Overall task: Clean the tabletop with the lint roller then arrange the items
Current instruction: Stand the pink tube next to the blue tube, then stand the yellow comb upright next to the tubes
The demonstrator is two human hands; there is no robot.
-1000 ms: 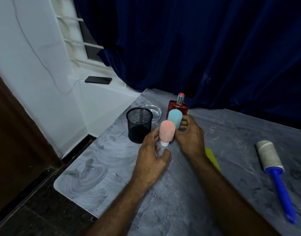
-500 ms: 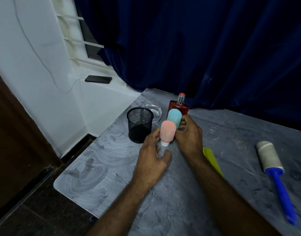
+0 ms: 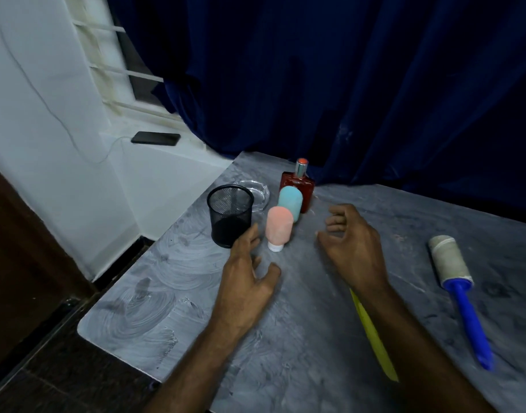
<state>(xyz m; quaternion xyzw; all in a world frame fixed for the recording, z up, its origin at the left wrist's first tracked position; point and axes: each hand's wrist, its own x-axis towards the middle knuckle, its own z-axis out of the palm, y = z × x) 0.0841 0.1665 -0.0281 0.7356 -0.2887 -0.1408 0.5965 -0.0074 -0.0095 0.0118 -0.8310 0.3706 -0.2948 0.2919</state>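
Note:
A pink squeeze bottle stands cap-down on the grey tabletop, with a blue squeeze bottle just behind it and a red perfume bottle behind that. A black mesh cup stands to their left, in front of a glass ashtray. My left hand hovers open near the cup and the pink bottle, touching neither. My right hand is open to the right of the bottles, holding nothing. The lint roller, with a blue handle, lies at the right.
A yellow flat item lies on the table, partly under my right forearm. A dark blue curtain hangs behind the table. A phone rests on the window ledge at left. The table's left edge drops to a dark floor.
Both hands have let go of the pink and blue bottles and drawn back toward me, the right one moving further right. The bottles stay standing.

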